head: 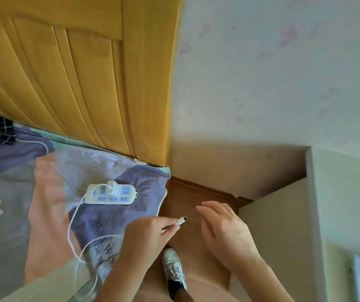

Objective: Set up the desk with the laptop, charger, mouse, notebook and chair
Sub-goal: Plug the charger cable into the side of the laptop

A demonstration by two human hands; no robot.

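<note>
Left hand [146, 234]: pinches charger plug [180, 221].
Right hand [224, 232]: spread wide, empty, beside plug.
Snag risk: cable [72, 225] behind could drag power strip [111, 194] off bed [44, 192].

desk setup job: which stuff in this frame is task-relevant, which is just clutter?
Task-relevant:
- charger cable, connector end pinched by the left hand
- white adapter plugged into the power strip
- right hand, open, holding nothing

Just lying about:
- patterned bedsheet
- wooden headboard
- cardboard box
- white shoe
</note>
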